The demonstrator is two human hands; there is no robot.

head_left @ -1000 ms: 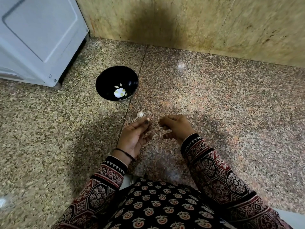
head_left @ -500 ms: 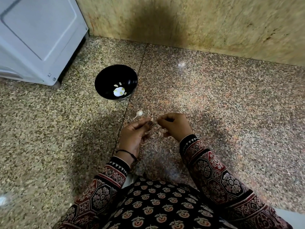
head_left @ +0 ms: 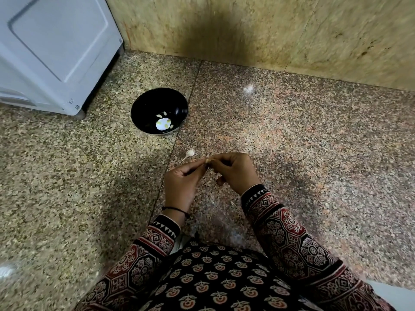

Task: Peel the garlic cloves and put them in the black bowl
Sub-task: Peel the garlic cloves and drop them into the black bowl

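Here, tiny tan garlic clove [head_left: 207, 160], pinched by left hand [head_left: 182, 184], right hand [head_left: 234, 171]

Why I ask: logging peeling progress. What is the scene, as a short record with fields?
left hand: pinches garlic clove
right hand: pinches the same clove, fingers curled
black bowl: on floor, holds a few peeled cloves
loose clove: on floor between bowl and hands
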